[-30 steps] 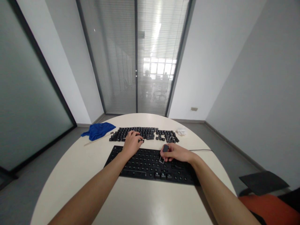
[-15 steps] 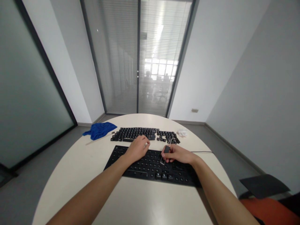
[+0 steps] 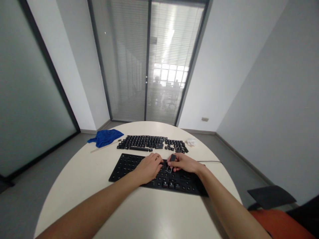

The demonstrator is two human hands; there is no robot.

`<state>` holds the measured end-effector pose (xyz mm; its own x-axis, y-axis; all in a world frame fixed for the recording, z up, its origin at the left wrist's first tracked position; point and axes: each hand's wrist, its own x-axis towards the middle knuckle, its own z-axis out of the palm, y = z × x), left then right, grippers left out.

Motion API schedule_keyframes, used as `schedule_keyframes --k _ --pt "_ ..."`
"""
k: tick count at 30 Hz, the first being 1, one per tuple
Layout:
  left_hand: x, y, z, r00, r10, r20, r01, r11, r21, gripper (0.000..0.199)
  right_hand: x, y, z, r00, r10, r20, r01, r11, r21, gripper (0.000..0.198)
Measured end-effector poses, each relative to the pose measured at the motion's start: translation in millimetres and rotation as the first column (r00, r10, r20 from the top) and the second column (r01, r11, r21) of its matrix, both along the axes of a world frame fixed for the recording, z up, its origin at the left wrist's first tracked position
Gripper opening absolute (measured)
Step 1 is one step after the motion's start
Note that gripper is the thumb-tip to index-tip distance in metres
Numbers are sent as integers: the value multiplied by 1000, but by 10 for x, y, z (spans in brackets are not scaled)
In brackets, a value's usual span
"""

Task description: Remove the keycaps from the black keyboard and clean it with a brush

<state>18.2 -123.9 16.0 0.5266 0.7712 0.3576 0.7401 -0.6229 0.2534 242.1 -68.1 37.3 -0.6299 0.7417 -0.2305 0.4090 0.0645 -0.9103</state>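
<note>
Your right hand (image 3: 183, 162) grips a dark-handled wire tool (image 3: 172, 157) over a black rectangular keyboard (image 3: 165, 178), nearer the cream curved worktop (image 3: 159, 219)'s right edge than its left. Your left hand (image 3: 150, 168) half-curls over the keyboard, its contents impossible to tell.

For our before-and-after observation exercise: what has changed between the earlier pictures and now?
The left hand has moved back from the loose keycaps and rightward, over the keyboard, close to the right hand. Whether it holds anything is unclear. The right hand still grips the wire keycap puller over the keyboard; the blue cloth and crumpled tissue stayed put.
</note>
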Motion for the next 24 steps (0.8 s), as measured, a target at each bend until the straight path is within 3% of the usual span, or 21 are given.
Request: schedule_keyframes --k 6,9,12,15,20,24 --pt "-138 -103 -54 997 -23 69 23 1000 0 30 -45 -222 -109 986 -90 -138 121 964 236 43" --pt "-217 -58 -79 996 -18 92 19 1000 -11 30 -83 -356 -103 975 -104 -198 147 965 216 42" --pt "-274 -37 -78 992 -17 126 19 1000 -14 27 -129 -454 -43 977 -72 -199 110 976 188 39" --pt "-297 -54 -58 992 -29 120 30 1000 -8 26 -182 -517 18 983 -15 -184 59 970 234 37" --pt "-300 -80 -26 993 -56 102 58 998 -18 27 -252 -586 69 999 42 -18 -31 918 395 32" --pt "-301 -77 -26 992 -54 115 58 998 -31 27 -294 -621 104 994 88 64 -107 884 455 25"
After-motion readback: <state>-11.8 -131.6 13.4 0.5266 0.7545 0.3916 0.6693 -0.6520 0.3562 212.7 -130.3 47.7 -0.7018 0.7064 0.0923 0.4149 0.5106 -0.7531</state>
